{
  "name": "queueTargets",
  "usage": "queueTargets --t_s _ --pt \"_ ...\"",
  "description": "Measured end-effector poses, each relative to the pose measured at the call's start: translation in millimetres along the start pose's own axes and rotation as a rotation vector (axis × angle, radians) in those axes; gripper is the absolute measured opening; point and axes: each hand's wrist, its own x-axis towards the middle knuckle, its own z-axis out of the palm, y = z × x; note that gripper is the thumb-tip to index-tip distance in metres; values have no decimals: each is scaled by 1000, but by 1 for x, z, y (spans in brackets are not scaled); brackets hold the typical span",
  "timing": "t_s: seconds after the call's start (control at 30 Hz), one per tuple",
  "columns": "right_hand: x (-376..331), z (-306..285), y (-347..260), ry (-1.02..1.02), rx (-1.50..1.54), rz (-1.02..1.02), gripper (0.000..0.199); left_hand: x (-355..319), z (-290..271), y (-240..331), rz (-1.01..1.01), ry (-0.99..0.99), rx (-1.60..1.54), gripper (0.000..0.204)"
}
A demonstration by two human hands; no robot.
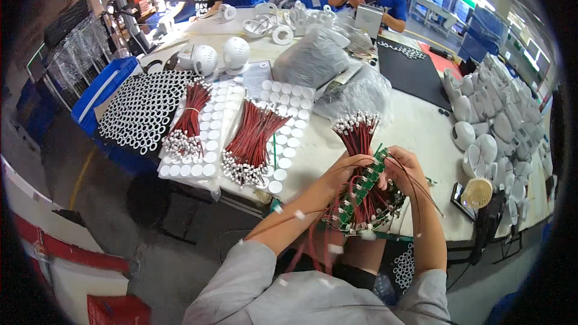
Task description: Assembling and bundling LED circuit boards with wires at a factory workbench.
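Left hand [350, 170] and right hand [406, 171] both pinching far end of green board strip [361, 194] at table's [415, 111] near edge, red wire bundle [356, 137] crowding under it, more red wires [256, 135] left, grey bags [313, 57] far, white housings [503, 105] piled right.

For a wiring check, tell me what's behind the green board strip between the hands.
Red wires show past the green board strip, white connectors at their far end; what lies directly behind is covered.
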Motion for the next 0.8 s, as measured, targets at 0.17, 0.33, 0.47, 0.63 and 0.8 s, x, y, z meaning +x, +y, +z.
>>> queueTargets --t_s 0.17,0.33,0.47,0.63,0.8 --pt "-7 -1 -26 37 -202 117 14 4 7 -3 4 30 18 13" --pt "-14 14 -44 62 -345 199 12 3 14 -1 121 127 404 18" --pt "-19 10 -44 61 -388 243 14 3 19 -3 154 120 468 17" --pt "-23 13 -37 47 -534 160 10 0 21 1 204 103 537 14" --pt "-28 3 -37 -87 -376 175 9 0 26 3 180 107 566 16"
